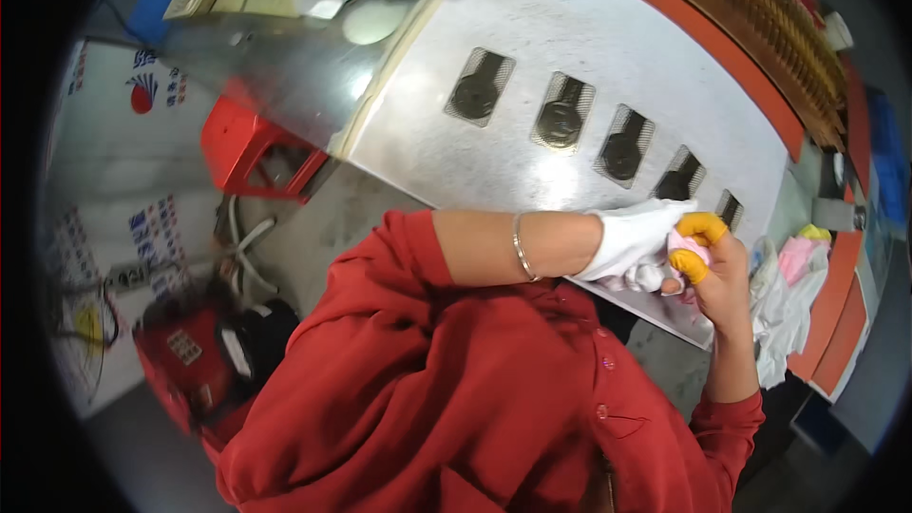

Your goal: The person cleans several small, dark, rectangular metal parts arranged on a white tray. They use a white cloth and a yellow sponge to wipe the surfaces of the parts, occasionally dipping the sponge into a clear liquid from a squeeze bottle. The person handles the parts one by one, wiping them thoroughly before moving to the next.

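Observation:
My left hand (635, 239), in a white glove, is closed up against my right hand over the table's near edge. Its fingers curl inward, and anything within them is hidden. Yellow finger covers sit on the tips of my right hand (714, 261), which is bent around a crumpled pink cloth (688, 249). Just beyond my hands, a row of flat dark pieces, each a disc with a straight bar, lies on the white tabletop (418, 123). Among them are a dark piece (475, 87) at the far left and another (623, 147) nearer my hands.
Along the far right runs a brown ridged rack (760, 19) behind an orange strip (712, 47). White plastic bags (788, 309) hang by the right edge. A red stool (252, 152) stands at left, with a red-and-black bag (195, 351) below it.

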`<state>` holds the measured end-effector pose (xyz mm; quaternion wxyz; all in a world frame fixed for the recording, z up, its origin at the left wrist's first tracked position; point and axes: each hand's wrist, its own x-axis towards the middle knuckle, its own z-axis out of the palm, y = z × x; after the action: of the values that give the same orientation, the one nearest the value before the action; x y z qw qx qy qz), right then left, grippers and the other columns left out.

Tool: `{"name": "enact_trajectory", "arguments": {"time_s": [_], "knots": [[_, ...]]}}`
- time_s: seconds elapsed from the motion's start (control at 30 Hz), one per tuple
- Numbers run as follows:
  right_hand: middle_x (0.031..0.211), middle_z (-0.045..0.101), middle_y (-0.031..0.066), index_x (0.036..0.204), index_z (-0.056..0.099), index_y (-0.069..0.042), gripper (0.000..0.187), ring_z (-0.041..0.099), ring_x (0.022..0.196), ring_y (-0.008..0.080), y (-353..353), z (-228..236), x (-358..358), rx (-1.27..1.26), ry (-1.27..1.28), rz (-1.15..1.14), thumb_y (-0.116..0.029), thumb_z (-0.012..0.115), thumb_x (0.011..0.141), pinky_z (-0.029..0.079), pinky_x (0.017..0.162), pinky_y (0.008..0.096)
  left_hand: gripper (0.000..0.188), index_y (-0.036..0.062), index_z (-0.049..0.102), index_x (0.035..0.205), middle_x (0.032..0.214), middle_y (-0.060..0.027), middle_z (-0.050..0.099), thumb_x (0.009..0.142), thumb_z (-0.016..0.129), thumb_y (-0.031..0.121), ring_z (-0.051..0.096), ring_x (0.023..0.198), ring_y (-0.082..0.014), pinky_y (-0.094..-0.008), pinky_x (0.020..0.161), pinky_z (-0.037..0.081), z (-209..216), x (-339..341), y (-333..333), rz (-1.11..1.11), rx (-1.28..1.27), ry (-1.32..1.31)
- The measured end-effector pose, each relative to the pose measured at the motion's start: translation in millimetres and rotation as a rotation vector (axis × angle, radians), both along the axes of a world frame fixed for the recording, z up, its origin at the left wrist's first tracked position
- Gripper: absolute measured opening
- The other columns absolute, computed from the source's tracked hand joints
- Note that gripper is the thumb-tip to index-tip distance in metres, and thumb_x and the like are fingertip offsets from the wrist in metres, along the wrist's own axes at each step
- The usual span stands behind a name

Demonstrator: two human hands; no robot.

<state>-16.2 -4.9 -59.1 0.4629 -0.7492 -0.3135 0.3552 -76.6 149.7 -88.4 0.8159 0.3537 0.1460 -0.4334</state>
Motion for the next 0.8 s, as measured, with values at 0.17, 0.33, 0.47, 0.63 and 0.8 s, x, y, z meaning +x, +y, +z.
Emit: {"name": "enact_trajectory", "arguments": {"time_s": [0.17,0.33,0.47,0.63,0.8], "knots": [[0.074,0.055,-0.0011,0.091,0.058,-0.002,0.012,0.049,0.065,0.0056,-54.4,27.5,46.9,0.049,0.180,-0.189,-0.009,0.059,0.082,0.041,0.056,0.0197,0.070,0.0007,0.043,0.123,0.080,-0.0079,0.058,0.090,0.019,0.058,0.045,0.047,-0.0065,-0.0185,0.037,0.033,-3.6,-7.4,-10.6,0.072,0.056,-0.047],[0.072,0.056,0.0040,0.087,0.055,0.002,0.014,0.050,0.065,0.0124,-160.9,90.8,165.0,-0.113,-0.769,-0.614,-0.010,0.053,0.081,0.041,0.061,0.0259,0.051,-0.0024,0.047,0.122,0.078,-0.0082,0.059,0.091,0.044,0.037,0.045,0.047,-0.0046,-0.0167,0.042,0.035,13.1,-17.4,6.6,0.199,0.405,-0.485],[0.075,0.061,0.0165,0.088,0.058,-0.003,0.017,0.059,0.072,0.0311,-204.0,83.7,250.9,-0.587,-1.079,-0.564,-0.017,0.057,0.080,0.045,0.065,0.0385,0.042,-0.0036,0.050,0.116,0.076,-0.0081,0.062,0.085,0.054,0.025,0.049,0.048,-0.0052,-0.0157,0.043,0.037,7.8,-27.3,20.9,0.363,0.472,-0.414],[0.081,0.062,0.0168,0.089,0.061,-0.007,0.017,0.060,0.079,0.0331,-198.7,65.4,289.8,-0.830,-1.258,-0.377,-0.019,0.058,0.078,0.046,0.070,0.0432,0.048,-0.0040,0.050,0.117,0.075,-0.0083,0.060,0.082,0.057,0.029,0.050,0.048,-0.0060,-0.0160,0.043,0.037,4.2,-44.3,35.8,0.495,0.615,-0.323],[0.083,0.062,0.0144,0.088,0.061,-0.007,0.014,0.060,0.081,0.0321,-190.3,60.2,291.5,-0.885,-1.289,-0.291,-0.016,0.058,0.077,0.046,0.069,0.0425,0.050,-0.0044,0.049,0.118,0.074,-0.0082,0.059,0.083,0.057,0.030,0.049,0.047,-0.0060,-0.0163,0.042,0.036,5.3,-61.2,49.3,0.599,0.751,-0.310]]}}
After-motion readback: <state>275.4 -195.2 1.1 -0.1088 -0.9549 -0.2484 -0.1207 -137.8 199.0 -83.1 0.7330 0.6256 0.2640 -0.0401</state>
